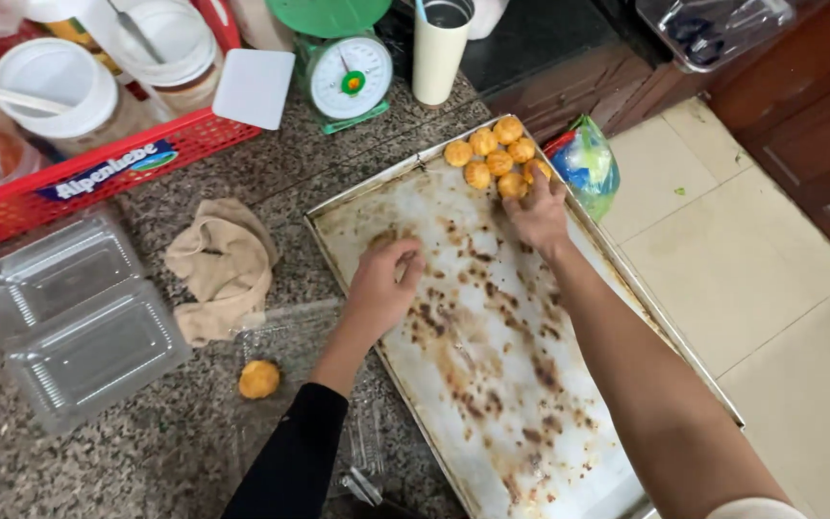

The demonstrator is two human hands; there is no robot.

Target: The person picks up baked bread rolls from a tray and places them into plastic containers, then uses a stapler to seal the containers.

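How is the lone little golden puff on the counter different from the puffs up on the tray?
The lone puff sits by itself on the speckled counter; the tray puffs crowd together in a corner of the baking tray. No hand touches the lone puff; the right hand reaches the tray puffs. Both are round and golden.

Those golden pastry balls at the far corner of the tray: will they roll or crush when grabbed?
The pastry balls look round, so a nudge would probably roll them across the flat baking tray. Their puffed, crusty look suggests light and fragile; the right hand should likely pinch gently.
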